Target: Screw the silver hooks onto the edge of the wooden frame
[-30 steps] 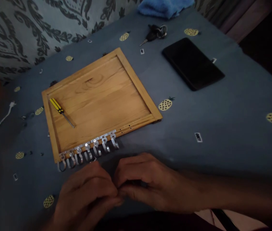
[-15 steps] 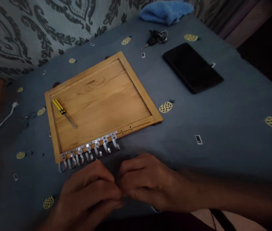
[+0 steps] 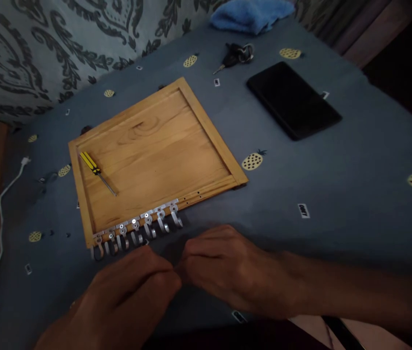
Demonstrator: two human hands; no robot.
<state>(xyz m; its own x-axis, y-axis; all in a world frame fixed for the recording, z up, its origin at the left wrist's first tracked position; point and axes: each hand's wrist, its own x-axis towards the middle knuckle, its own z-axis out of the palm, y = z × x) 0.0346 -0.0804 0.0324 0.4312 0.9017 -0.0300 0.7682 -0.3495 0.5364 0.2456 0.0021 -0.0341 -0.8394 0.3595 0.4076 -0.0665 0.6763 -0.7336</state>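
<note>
My left hand (image 3: 129, 291) and my right hand (image 3: 231, 272) meet fingertip to fingertip just in front of the board. Both are closed, with fingers curled in; whatever they hold, if anything, is hidden behind the knuckles. Beyond them lies a framed wooden board (image 3: 158, 150). Along its near edge runs a row of silver metal hooks (image 3: 136, 228), fixed with small screws. To the right of the hooks, several small dark holes show in the bare part of that edge. A yellow and black screwdriver (image 3: 98, 172) rests on the board's left side, its tip pointing toward the hooks.
A black tablet (image 3: 295, 101) lies right of the board. Keys (image 3: 235, 55) and a blue cloth (image 3: 252, 17) are farther back. A white cable (image 3: 0, 243) runs down the left side. Small dark bits (image 3: 51, 233) lie left of the board on the pineapple-patterned tablecloth (image 3: 355, 175).
My left hand has turned a little, its fingers now more tucked in. My right hand has shifted slightly. The board, hooks and screwdriver stay where they were.
</note>
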